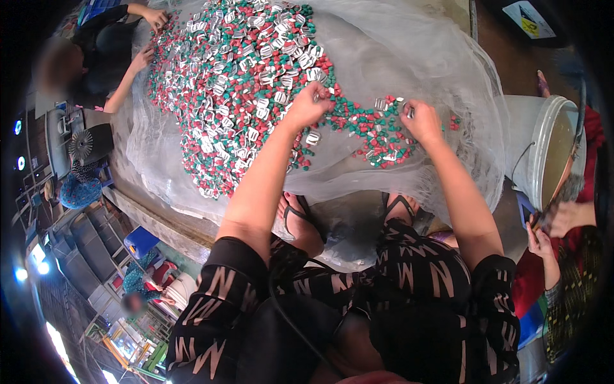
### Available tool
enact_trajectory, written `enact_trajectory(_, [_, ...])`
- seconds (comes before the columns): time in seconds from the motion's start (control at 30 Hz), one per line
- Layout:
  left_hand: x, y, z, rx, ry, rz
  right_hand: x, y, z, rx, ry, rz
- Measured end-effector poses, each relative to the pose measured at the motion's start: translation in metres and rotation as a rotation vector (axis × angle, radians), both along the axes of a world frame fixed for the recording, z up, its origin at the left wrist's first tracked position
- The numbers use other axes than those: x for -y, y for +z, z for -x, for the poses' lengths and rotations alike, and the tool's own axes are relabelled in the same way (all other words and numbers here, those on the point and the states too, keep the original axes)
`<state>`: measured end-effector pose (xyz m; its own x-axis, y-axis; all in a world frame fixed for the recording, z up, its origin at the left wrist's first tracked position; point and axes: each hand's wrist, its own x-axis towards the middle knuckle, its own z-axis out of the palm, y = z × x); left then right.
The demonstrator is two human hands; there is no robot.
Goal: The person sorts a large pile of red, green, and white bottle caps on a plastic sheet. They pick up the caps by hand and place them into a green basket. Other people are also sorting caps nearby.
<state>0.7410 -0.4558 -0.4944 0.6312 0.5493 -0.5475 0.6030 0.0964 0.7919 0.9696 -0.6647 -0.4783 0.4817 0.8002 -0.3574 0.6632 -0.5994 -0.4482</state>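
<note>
A wide heap of small red and green pellets (171, 105) mixed with flat silvery slotted buckles (254, 134) lies on a whitish mesh sheet (377, 38). My left hand (310, 106) is at the heap's right edge, its fingers curled in; what they hold, if anything, is hidden. Farther right, my right hand (423, 121) has thumb and fingers pinched together beside a smaller spread of pellets (377, 137). A small pale glint shows at its fingertips, too small to name. One loose buckle (313, 137) lies just below my left hand.
At the upper left, a co-worker's hands (148, 38) reach into the heap's far edge. A white bucket (540, 147) stands at the right, with another person's hands (553, 227) near it. My sandalled feet (297, 217) are at the sheet's near edge.
</note>
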Motion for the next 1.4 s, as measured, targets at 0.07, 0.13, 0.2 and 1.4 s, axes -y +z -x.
enact_trajectory(0.07, [0.001, 0.025, 0.012, -0.265, -0.278, -0.094, 0.002, -0.011, -0.006, -0.007, -0.04, -0.016])
enact_trajectory(0.13, [0.015, 0.054, 0.024, -0.546, -0.659, -0.436, -0.006, 0.001, -0.003, -0.044, -0.164, -0.039])
enact_trajectory(0.2, [0.03, 0.045, 0.041, -0.649, -0.653, -0.597, -0.01, 0.007, -0.002, -0.052, -0.201, -0.087])
enact_trajectory(1.4, [0.072, 0.026, -0.041, 0.025, -0.44, -0.159, 0.033, 0.021, 0.058, -0.033, 0.293, 0.293])
